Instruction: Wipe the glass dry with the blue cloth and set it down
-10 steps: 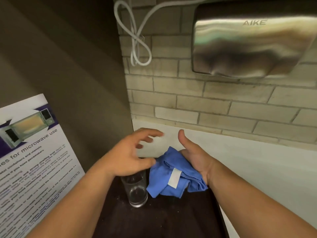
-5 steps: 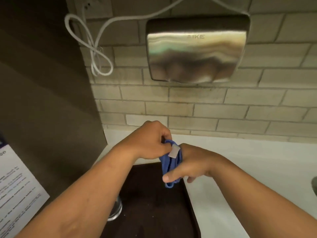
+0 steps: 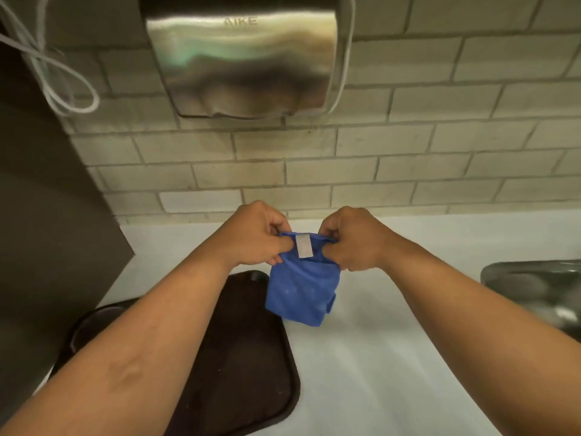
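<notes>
The blue cloth (image 3: 301, 289) with a white label hangs in the air over the counter, stretched along its top edge. My left hand (image 3: 257, 236) pinches its upper left corner. My right hand (image 3: 352, 242) pinches the upper right corner. Both hands are raised in front of the brick wall, above the far right corner of the dark brown tray (image 3: 245, 357). The glass is hidden, probably behind my left forearm on the tray.
A steel hand dryer (image 3: 242, 61) hangs on the brick wall with a looped white cable (image 3: 63, 86) to its left. A dark panel (image 3: 47, 215) stands on the left. A metal sink (image 3: 534, 287) lies at the right edge of the white counter (image 3: 377, 372).
Both hands have spread apart, pulling the bunched cloth open between them. The view has shifted right, so the glass and the microwave poster are out of sight and the sink has come into view.
</notes>
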`<state>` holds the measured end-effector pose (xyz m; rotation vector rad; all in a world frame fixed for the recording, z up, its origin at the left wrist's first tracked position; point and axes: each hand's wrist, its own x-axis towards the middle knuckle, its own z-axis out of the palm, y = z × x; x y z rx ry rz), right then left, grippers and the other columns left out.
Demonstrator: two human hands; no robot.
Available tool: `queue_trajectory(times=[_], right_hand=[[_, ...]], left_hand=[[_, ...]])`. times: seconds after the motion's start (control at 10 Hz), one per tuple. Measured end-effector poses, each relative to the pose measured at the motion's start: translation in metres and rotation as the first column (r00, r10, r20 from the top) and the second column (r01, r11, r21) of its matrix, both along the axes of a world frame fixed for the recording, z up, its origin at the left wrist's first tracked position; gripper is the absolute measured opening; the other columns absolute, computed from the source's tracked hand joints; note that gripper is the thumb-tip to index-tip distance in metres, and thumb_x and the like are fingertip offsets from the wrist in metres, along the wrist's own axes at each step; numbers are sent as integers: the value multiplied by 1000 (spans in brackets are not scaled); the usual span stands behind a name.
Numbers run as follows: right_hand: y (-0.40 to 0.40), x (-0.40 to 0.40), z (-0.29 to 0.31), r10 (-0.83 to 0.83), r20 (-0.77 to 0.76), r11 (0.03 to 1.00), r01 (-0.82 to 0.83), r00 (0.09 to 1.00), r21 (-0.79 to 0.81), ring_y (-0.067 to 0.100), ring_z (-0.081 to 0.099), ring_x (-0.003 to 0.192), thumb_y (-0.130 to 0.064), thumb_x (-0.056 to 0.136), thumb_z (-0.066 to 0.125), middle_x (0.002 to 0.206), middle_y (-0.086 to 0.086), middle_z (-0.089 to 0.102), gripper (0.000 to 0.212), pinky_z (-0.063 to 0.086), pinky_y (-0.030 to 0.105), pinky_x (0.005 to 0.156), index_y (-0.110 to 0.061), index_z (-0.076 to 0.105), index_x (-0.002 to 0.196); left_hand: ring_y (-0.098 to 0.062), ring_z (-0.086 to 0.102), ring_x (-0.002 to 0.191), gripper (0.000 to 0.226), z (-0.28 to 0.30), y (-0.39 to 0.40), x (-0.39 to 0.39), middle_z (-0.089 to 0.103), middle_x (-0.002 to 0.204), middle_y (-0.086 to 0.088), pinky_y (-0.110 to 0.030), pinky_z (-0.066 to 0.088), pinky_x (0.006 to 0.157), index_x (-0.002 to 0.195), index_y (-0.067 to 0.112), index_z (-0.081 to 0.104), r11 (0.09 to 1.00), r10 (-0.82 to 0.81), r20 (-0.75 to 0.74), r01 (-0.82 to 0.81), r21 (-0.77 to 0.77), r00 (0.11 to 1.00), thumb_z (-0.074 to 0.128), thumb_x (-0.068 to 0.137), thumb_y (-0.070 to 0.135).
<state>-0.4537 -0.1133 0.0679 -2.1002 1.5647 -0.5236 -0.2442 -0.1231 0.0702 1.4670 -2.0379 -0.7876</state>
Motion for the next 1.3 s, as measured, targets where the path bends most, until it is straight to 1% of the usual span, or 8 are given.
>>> queue_trajectory(times=[0.1, 0.2, 0.3, 0.4, 0.5, 0.6, 1.1, 1.3], right_hand=[[6, -16, -6, 56, -60, 996, -60, 997, -67, 15, 63, 66, -13, 71, 62, 67, -5, 68, 15, 49, 26, 54, -26, 67, 66], [22, -28, -25, 198, -362, 971, -132, 911, 197, 19, 71, 68, -29, 57, 70, 68, -3, 73, 13, 60, 37, 61, -20, 73, 66], [37, -33, -57, 317, -441, 868, -69, 840, 492, 21, 67, 52, -29, 59, 67, 47, -5, 60, 16, 51, 32, 51, -15, 60, 53], [39, -27, -93, 314, -488, 914, -120, 815, 388, 24, 56, 63, -15, 75, 59, 64, 4, 58, 20, 45, 33, 56, -15, 50, 58], [41, -9, -133, 330, -444, 918, -175, 833, 356, 31, 60, 109, -23, 83, 64, 124, 14, 66, 33, 49, 34, 86, -11, 66, 113], [42, 2, -165, 391, -502, 901, -210, 772, 379, 31, -1, 155, -37, 82, 64, 169, 15, 1, 104, 14, 44, 123, -7, 0, 158], [37, 3, -195, 367, -516, 905, -170, 774, 390, 28, -28, 149, -44, 82, 54, 164, 11, -30, 111, -5, 47, 124, -14, -26, 152], [20, 26, -156, 280, -493, 947, -152, 824, 284, 36, 17, 151, -38, 80, 57, 167, 13, 15, 88, 20, 51, 120, -17, 21, 157]], left_hand=[[-7, 72, 61, 5, -16, 15, -8, 77, 66, 4, -31, 60, 62, 76, 19, 81, 997, -28, 50, 31, -66, 998, 79, 81, 21], [3, 71, 72, 34, -39, 42, -9, 78, 77, 19, -19, 54, 66, 91, 29, 82, 939, -305, 252, 247, 239, 918, 79, 71, 55], [-11, 76, 72, 39, -71, 64, -20, 82, 82, 8, -17, 54, 63, 107, 20, 77, 774, -448, 234, 244, 584, 863, 81, 79, 47], [-16, 67, 82, 19, -110, 66, -50, 62, 75, 14, -25, 47, 66, 100, 23, 69, 964, -232, 477, 136, 228, 847, 72, 86, 36], [-28, 56, 129, 64, -144, 64, -78, 62, 139, -3, -41, 48, 96, 134, 21, 54, 978, -170, 647, 47, 204, 743, 70, 80, 52], [-28, 1, 161, 138, -171, 62, -83, 4, 176, -9, -66, 5, 125, 165, 16, 1, 943, -242, 740, -27, 331, 627, 70, 64, 79], [-23, -17, 160, 147, -197, 59, -70, -10, 176, -4, -71, -22, 116, 163, 20, -10, 963, -201, 732, -5, 269, 650, 59, 57, 93], [-21, 23, 156, 128, -168, 52, -54, 32, 167, 5, -67, -7, 122, 161, 29, 19, 978, -127, 564, 8, 209, 816, 73, 57, 81]])
